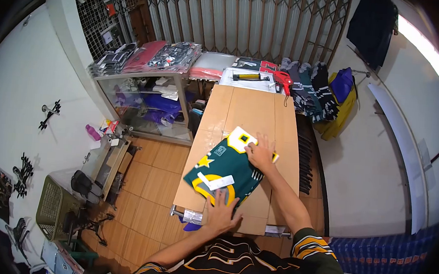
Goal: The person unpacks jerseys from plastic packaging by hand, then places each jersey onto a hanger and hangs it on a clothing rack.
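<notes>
A dark green jersey (pixel 233 161) with yellow and white trim lies folded on the cardboard-covered table (pixel 252 108). A yellow star and a small grey print show on its front. Across its lower part rests a white paper tag (pixel 221 182). My left hand (pixel 220 212) presses on the near edge by the yellow curved band, fingers spread. Over at the far right edge, my right hand (pixel 261 152) lies on the fabric beside the white part, its fingers stretched out. Both palms cover bits of the cloth beneath them.
At the table's far end sit a red tool (pixel 283 80) resembling a tagging gun and a yellow-black cylinder (pixel 247 77). Bagged garments (pixel 174 55) top a glass cabinet (pixel 145 101) at the back left. Folded clothes (pixel 304 89) hang over the back right. A green basket (pixel 54 207) stands left.
</notes>
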The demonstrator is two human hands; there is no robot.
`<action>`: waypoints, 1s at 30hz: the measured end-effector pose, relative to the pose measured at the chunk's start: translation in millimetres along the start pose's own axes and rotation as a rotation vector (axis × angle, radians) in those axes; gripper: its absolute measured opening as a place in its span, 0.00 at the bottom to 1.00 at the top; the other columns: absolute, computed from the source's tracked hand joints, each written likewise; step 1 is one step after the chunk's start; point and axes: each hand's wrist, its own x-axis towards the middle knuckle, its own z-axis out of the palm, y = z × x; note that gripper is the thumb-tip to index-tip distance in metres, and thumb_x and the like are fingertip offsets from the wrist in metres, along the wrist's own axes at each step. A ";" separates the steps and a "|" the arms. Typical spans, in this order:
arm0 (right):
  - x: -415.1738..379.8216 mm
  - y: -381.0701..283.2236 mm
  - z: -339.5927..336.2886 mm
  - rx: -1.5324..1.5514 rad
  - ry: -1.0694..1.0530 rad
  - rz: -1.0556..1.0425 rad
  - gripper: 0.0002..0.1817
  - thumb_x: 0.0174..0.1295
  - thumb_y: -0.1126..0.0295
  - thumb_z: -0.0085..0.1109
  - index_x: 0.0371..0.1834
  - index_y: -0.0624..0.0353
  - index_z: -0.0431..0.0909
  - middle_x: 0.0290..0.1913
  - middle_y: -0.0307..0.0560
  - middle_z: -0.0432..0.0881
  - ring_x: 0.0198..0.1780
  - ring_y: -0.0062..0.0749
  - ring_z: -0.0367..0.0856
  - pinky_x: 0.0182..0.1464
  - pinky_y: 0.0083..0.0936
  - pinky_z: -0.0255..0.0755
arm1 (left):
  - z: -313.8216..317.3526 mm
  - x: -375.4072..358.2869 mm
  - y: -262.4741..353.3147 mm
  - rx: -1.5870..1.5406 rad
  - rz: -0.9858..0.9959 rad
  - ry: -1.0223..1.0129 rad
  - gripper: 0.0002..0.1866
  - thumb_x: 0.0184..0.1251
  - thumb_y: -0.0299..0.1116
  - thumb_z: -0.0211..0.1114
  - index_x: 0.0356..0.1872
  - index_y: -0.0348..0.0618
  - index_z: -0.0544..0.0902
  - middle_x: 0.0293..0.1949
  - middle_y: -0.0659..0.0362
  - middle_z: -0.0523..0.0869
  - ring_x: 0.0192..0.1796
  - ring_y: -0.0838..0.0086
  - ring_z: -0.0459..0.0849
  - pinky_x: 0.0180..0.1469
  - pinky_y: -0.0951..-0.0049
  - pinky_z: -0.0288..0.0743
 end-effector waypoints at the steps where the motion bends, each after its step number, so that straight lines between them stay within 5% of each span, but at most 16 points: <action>1: -4.4 9.2 -3.5 -0.003 0.000 -0.001 0.19 0.70 0.47 0.55 0.49 0.44 0.88 0.78 0.57 0.64 0.80 0.61 0.54 0.71 0.80 0.45 | -8.7 0.4 -6.4 0.027 -0.044 -0.026 0.32 0.66 0.58 0.63 0.68 0.55 0.80 0.76 0.34 0.60 0.80 0.38 0.53 0.72 0.24 0.45; 8: -81.5 33.8 -31.0 -0.078 0.091 0.163 0.19 0.68 0.50 0.60 0.46 0.53 0.88 0.77 0.55 0.66 0.79 0.59 0.56 0.71 0.75 0.49 | -18.6 54.6 -80.7 0.049 -0.268 0.123 0.23 0.68 0.50 0.63 0.61 0.57 0.84 0.77 0.34 0.58 0.80 0.34 0.50 0.74 0.25 0.43; 15: -167.9 -11.3 -54.6 -0.092 0.103 0.200 0.19 0.65 0.52 0.64 0.45 0.57 0.87 0.76 0.58 0.66 0.80 0.63 0.52 0.74 0.68 0.45 | -8.1 152.7 -121.2 -0.063 -0.272 0.052 0.20 0.65 0.35 0.66 0.59 0.61 0.84 0.74 0.37 0.64 0.79 0.35 0.54 0.73 0.25 0.49; 23: -192.8 -68.4 -71.5 0.169 -0.086 0.169 0.18 0.64 0.51 0.67 0.42 0.56 0.87 0.79 0.58 0.61 0.82 0.65 0.46 0.70 0.84 0.36 | 19.1 227.9 -145.8 -0.168 -0.003 0.097 0.16 0.62 0.31 0.65 0.49 0.60 0.88 0.64 0.51 0.79 0.72 0.48 0.67 0.71 0.39 0.60; 25: -177.6 -56.9 -67.0 0.169 -0.044 0.166 0.17 0.63 0.53 0.68 0.43 0.56 0.85 0.78 0.59 0.62 0.80 0.67 0.49 0.72 0.80 0.38 | 26.7 237.7 -150.4 -0.199 0.000 0.158 0.14 0.60 0.31 0.65 0.47 0.57 0.89 0.60 0.51 0.81 0.70 0.50 0.69 0.70 0.44 0.61; 28: -128.0 -23.9 -61.3 0.284 0.164 0.242 0.16 0.64 0.61 0.67 0.50 0.58 0.81 0.71 0.62 0.70 0.74 0.65 0.62 0.75 0.60 0.54 | 31.9 250.8 -151.4 -0.363 -0.175 0.168 0.14 0.62 0.35 0.67 0.50 0.54 0.88 0.58 0.51 0.82 0.69 0.52 0.70 0.70 0.45 0.60; 30: -87.9 5.6 -49.5 0.356 0.230 0.259 0.16 0.65 0.66 0.65 0.54 0.59 0.79 0.67 0.62 0.74 0.70 0.60 0.69 0.72 0.51 0.63 | 35.5 252.7 -142.1 -0.352 -0.221 0.371 0.16 0.64 0.39 0.68 0.52 0.50 0.87 0.59 0.49 0.81 0.69 0.52 0.70 0.69 0.45 0.60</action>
